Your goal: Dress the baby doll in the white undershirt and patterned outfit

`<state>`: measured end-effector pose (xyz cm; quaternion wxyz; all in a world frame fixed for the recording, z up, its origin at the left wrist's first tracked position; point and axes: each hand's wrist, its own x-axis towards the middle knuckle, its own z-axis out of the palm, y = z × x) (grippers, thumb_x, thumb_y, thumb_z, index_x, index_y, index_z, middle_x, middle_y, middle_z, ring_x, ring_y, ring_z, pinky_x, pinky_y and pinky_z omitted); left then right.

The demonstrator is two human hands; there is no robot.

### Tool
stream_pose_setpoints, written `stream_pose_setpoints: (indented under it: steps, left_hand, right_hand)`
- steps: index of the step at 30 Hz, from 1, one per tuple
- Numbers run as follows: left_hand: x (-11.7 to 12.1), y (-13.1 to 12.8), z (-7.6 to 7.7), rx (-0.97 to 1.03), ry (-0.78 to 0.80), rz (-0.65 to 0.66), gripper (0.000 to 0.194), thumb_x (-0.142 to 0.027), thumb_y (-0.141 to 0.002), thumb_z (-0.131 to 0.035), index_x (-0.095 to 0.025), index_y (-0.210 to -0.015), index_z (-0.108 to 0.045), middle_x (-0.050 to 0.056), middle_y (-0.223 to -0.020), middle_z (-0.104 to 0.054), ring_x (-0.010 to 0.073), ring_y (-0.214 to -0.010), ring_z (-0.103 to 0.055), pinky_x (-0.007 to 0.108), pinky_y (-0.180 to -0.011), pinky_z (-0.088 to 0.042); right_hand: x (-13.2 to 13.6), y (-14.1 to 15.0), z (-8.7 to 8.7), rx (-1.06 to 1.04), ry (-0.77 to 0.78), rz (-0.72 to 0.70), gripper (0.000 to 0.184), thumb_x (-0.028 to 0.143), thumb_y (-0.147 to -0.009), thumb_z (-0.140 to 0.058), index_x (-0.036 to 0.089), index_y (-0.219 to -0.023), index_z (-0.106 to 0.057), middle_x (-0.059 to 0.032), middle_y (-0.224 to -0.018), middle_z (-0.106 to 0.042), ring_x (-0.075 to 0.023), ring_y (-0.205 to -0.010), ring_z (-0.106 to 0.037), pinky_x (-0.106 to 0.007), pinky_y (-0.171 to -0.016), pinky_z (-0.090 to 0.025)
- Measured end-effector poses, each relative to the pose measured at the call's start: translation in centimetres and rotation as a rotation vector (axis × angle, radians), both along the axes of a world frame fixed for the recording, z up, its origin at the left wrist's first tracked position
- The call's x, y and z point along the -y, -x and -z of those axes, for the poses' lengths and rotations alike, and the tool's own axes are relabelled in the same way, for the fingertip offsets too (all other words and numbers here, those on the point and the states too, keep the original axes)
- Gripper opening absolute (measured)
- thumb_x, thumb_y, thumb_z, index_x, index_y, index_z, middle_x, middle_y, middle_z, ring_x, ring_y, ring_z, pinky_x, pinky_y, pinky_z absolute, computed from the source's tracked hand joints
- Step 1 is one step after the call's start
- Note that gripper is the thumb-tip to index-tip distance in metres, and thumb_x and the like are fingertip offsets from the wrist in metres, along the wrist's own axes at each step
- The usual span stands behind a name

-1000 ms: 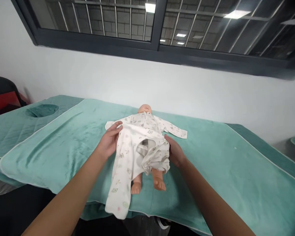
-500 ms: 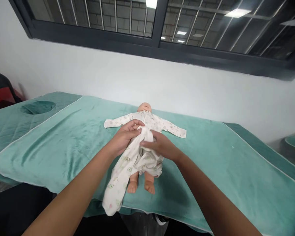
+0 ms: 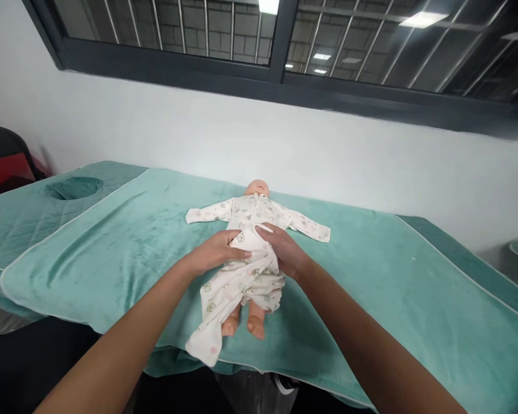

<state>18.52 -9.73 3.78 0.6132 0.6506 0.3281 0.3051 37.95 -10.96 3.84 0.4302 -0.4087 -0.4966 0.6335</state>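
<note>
Trousers: white, small-print soft-fabric baby trousers (image 3: 259, 273), over lower body of peach plastic doll in printed top (image 3: 255, 211)
Long axis: grip toward wearer; loose leg slants left past doll's feet
Left hand (image 3: 216, 251): clamped on trousers' upper left
Right hand (image 3: 285, 251): clamped, upper right
Nearer loose leg: left
Writing: none legible

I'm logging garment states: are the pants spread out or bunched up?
Partly both: one pants leg stretches past the doll's feet; the other leg is gathered short.
</note>
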Motion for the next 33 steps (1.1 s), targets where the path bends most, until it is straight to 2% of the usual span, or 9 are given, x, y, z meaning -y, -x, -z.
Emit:
stream_pose_setpoints:
  steps: [3, 6, 10, 15, 18, 22, 25, 29, 33]
  left_hand:
    - [-0.1, -0.9, 0.8, 0.208, -0.003, -0.249, 0.017, -0.012, -0.068, -0.062, -0.019, -0.083, -0.058, -0.004, -0.077, -0.058, 0.0127, -0.07, -0.054, 0.022, -0.064, -0.04]
    - [0.1, -1.7, 1.8, 0.299, 0.088, -0.289, 0.018, -0.013, -0.07, -0.06, -0.019, -0.088, -0.059, -0.004, -0.077, -0.058, 0.0114, -0.067, -0.053, 0.021, -0.061, -0.04]
    - [0.6, -1.6, 2.4, 0.297, 0.241, -0.236, 0.021, -0.023, -0.074, -0.067, -0.018, -0.093, -0.063, -0.002, -0.076, -0.062, 0.0136, -0.066, -0.057, 0.024, -0.062, -0.044]
    - [0.9, -0.3, 2.2, 0.111, 0.345, -0.08, 0.03, -0.041, -0.073, -0.076, -0.013, -0.082, -0.068, 0.002, -0.069, -0.065, 0.0126, -0.057, -0.055, 0.023, -0.053, -0.041]
    - [1.0, -0.3, 2.0, 0.128, 0.371, -0.015, 0.032, -0.039, -0.069, -0.082, -0.012, -0.081, -0.07, 0.004, -0.07, -0.069, 0.0131, -0.058, -0.059, 0.023, -0.053, -0.043]
    - [1.2, -1.2, 2.3, 0.361, 0.358, -0.174, 0.037, -0.038, -0.072, -0.08, -0.015, -0.099, -0.07, 0.007, -0.085, -0.074, 0.0186, -0.072, -0.068, 0.027, -0.067, -0.052]
    - [1.4, -1.6, 2.9, 0.419, 0.35, -0.253, 0.039, -0.042, -0.076, -0.077, -0.015, -0.103, -0.068, 0.009, -0.092, -0.075, 0.0204, -0.078, -0.07, 0.029, -0.072, -0.053]
    - [2.1, -1.1, 3.1, 0.361, 0.392, -0.251, 0.044, -0.046, -0.079, -0.072, -0.013, -0.108, -0.069, 0.011, -0.095, -0.075, 0.0214, -0.08, -0.069, 0.029, -0.072, -0.052]
    - [3.2, -0.3, 2.3, 0.158, 0.343, -0.012, 0.043, -0.038, -0.072, -0.081, -0.012, -0.106, -0.071, 0.012, -0.1, -0.075, 0.0231, -0.087, -0.069, 0.029, -0.074, -0.052]
  right_hand:
    - [0.6, -0.2, -0.5, 0.221, 0.005, -0.315, 0.039, 0.046, -0.076, -0.076, 0.02, -0.104, -0.07, -0.0043, -0.095, -0.073, -0.0232, -0.088, -0.067, -0.035, -0.08, -0.051]
    - [0.9, -0.6, -0.7, 0.372, -0.014, -0.471, 0.042, 0.038, -0.068, -0.083, 0.02, -0.104, -0.072, -0.0046, -0.1, -0.073, -0.0267, -0.099, -0.065, -0.038, -0.087, -0.051]
    - [0.8, -0.6, -0.1, 0.137, 0.034, -0.295, 0.048, 0.043, -0.074, -0.079, 0.02, -0.114, -0.069, -0.0075, -0.109, -0.072, -0.026, -0.101, -0.066, -0.039, -0.09, -0.051]
    - [0.6, 0.0, 0.9, -0.13, 0.03, -0.076, 0.051, 0.049, -0.078, -0.074, 0.014, -0.114, -0.067, -0.0099, -0.1, -0.074, -0.0234, -0.086, -0.069, -0.035, -0.08, -0.053]
    - [0.6, -0.1, 0.9, -0.063, 0.006, -0.092, 0.05, 0.052, -0.079, -0.071, 0.016, -0.114, -0.068, -0.0096, -0.102, -0.074, -0.023, -0.086, -0.069, -0.034, -0.077, -0.054]
    - [0.7, -0.7, -0.1, 0.137, 0.035, -0.354, 0.051, 0.047, -0.073, -0.078, 0.017, -0.114, -0.069, -0.0086, -0.105, -0.073, -0.0257, -0.097, -0.068, -0.038, -0.086, -0.053]
    - [0.9, -1.0, -0.7, 0.216, 0.058, -0.513, 0.057, 0.036, -0.065, -0.086, 0.02, -0.116, -0.068, -0.0066, -0.108, -0.073, -0.0265, -0.105, -0.066, -0.041, -0.093, -0.051]
    - [1.2, -0.9, 0.2, 0.058, 0.078, -0.382, 0.052, 0.039, -0.07, -0.082, 0.018, -0.115, -0.068, -0.0086, -0.108, -0.073, -0.0262, -0.102, -0.067, -0.041, -0.093, -0.051]
    - [1.4, -0.6, 1.4, -0.084, 0.05, -0.167, 0.05, 0.047, -0.075, -0.077, 0.015, -0.113, -0.068, -0.0108, -0.101, -0.074, -0.0251, -0.089, -0.07, -0.039, -0.083, -0.054]
